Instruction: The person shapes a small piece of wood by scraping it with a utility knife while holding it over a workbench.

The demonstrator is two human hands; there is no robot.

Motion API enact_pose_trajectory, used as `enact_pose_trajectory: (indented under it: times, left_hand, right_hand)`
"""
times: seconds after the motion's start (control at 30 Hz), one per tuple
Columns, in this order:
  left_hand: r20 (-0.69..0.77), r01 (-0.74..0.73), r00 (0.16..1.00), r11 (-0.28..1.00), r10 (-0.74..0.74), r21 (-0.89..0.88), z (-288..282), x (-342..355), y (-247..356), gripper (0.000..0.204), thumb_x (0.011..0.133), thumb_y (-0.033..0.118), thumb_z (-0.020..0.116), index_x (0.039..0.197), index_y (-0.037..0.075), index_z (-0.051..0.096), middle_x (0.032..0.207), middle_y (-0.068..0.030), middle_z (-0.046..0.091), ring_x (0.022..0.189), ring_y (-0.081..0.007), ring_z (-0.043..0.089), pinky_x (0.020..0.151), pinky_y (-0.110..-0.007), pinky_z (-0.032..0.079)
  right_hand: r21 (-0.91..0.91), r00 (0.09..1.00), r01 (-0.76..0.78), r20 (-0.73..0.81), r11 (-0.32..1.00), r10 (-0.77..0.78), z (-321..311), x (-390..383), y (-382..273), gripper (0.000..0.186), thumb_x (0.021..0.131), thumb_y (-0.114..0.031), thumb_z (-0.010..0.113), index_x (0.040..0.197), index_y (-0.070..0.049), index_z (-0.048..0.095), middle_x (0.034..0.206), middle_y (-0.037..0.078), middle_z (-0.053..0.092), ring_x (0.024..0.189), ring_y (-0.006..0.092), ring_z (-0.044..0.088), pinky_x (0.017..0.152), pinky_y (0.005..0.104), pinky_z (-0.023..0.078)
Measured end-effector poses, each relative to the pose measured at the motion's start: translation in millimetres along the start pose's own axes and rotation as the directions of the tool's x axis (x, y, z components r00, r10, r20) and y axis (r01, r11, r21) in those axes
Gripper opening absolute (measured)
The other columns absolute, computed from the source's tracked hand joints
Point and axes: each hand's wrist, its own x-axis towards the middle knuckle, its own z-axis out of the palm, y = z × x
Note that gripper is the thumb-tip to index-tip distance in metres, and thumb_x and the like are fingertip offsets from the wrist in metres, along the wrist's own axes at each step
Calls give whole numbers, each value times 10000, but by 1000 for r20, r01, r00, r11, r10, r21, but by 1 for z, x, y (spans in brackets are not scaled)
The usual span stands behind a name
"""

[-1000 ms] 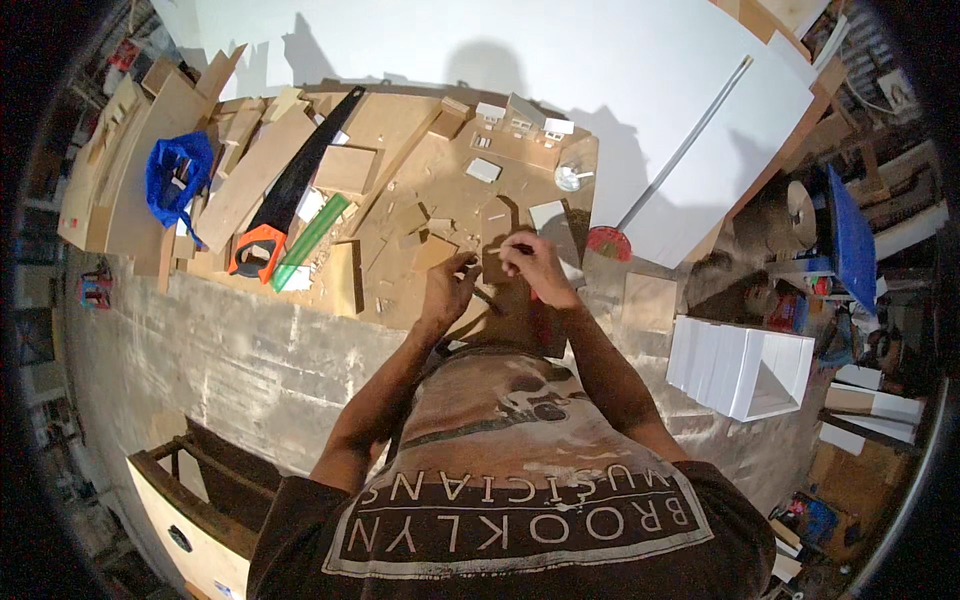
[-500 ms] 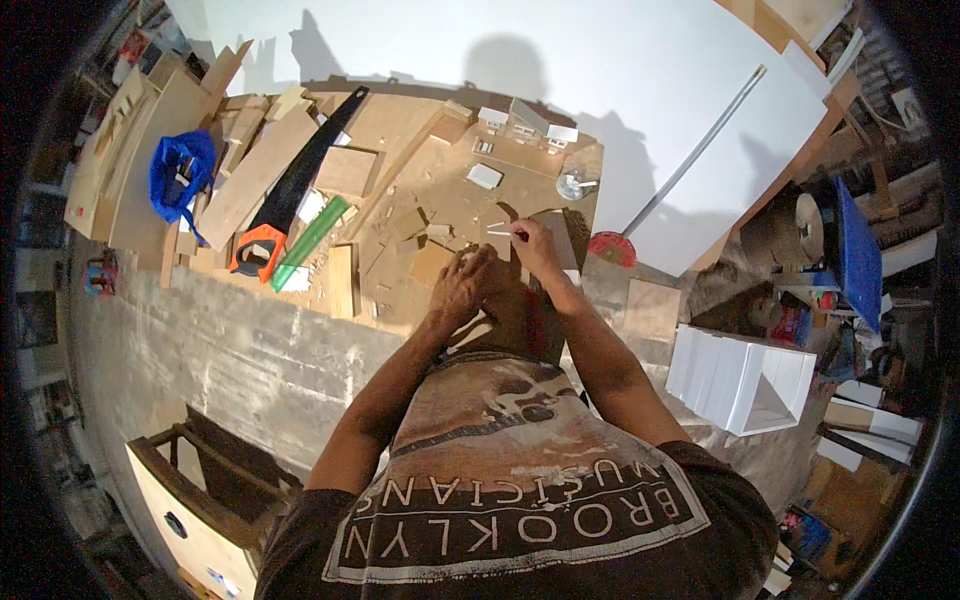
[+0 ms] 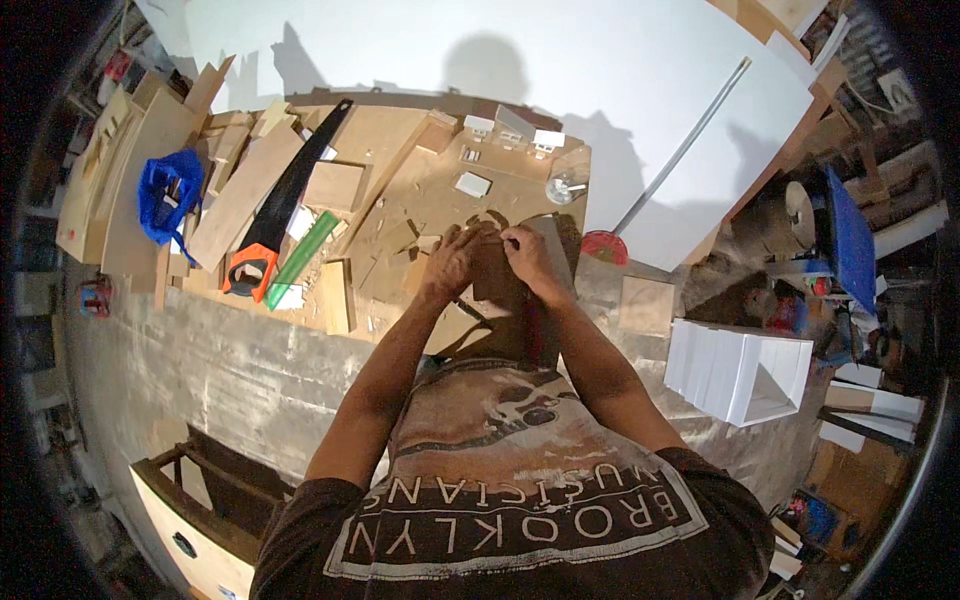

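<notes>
Over the cluttered brown worktop, my two hands meet at the fingertips. My left hand (image 3: 455,262) bends its fingers over a dark brown piece (image 3: 492,278); the thumb and whatever it grips are hidden. My right hand (image 3: 530,265) pinches a thin white strip (image 3: 508,242), of which only a small bit shows between the fingertips. Beside my right hand lies a grey-brown board (image 3: 556,245). Small wood offcuts (image 3: 408,237) are scattered left of my left hand. Farther off sit a white block (image 3: 472,184), a clear round container (image 3: 565,190) and several small white-topped blocks (image 3: 514,124).
To the left lie a handsaw (image 3: 252,268) with an orange handle, a green tube (image 3: 303,260), boards (image 3: 248,195) and a blue bag (image 3: 172,197). At the right are a red disc (image 3: 605,248), a metal rod (image 3: 685,150) and a white box (image 3: 712,370).
My left hand has moved forward, its fingers reaching toward my right fingertips. My right hand has shifted slightly, and the white strip it held in plain sight is now mostly covered.
</notes>
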Motion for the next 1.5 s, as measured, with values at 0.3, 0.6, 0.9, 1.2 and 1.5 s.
enact_pose_trajectory:
  times: [0.3,0.6,0.9,1.2,1.5]
  left_hand:
    - [-95,-31,995,988,17,-149,4,47,-10,266,804,151,664,1060,87,698,1144,-115,652,1098,-335,555,930,-417,488]
    - [-113,-165,983,968,146,-187,26,56,-36,220,836,182,636,1021,97,718,1182,-117,649,1102,-344,569,922,-423,498]
    - [-140,-165,980,971,142,-173,10,53,-27,213,861,176,600,1034,101,699,1193,-122,650,1115,-339,579,952,-429,478]
    - [-148,-178,978,959,148,-220,14,55,-34,231,811,139,610,1016,101,710,1145,-128,661,1067,-346,591,923,-423,490]
    - [-141,-169,981,947,134,-275,1,49,-27,195,816,196,664,960,66,685,1074,-128,664,960,-349,601,902,-416,477]
  right_hand:
    - [29,997,17,73,999,-19,-2,3,23,156,799,-13,629,953,6,645,882,187,658,839,383,637,760,420,503]
    - [134,997,60,41,989,-66,-3,2,0,179,828,-156,579,925,-11,619,877,229,630,870,437,609,759,454,482]
    - [131,996,40,79,991,-51,-6,2,-12,202,849,-195,557,912,-13,618,877,226,641,861,451,603,760,474,478]
    - [135,996,54,68,989,-64,5,-1,-1,294,895,-277,528,909,1,620,890,236,640,874,447,612,780,467,480]
    - [155,992,119,14,981,-123,6,-5,5,237,864,-222,543,926,-9,626,895,227,648,874,433,622,764,461,487]
